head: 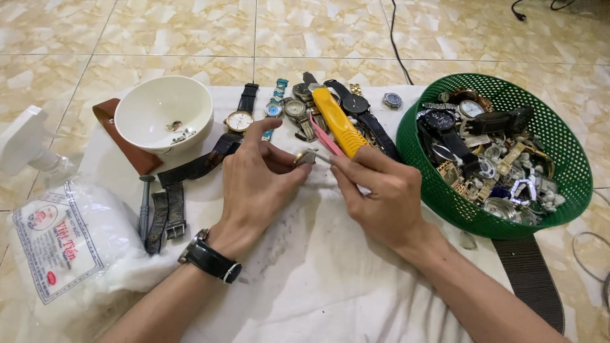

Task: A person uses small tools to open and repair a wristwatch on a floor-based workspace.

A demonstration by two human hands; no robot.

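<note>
Hands meet over a white cloth on the floor. The left hand pinches a small watch part between its fingertips. The right hand grips a yellow tool, tip touching the part. A white bowl sits left, a green basket of watches right.

Bare forearms, black-strapped wristwatch on left wrist, no sleeves

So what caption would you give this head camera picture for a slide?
Left hand pinches a small watch case while right hand works it with a yellow-handled tool, beside a green basket of watches.
</note>
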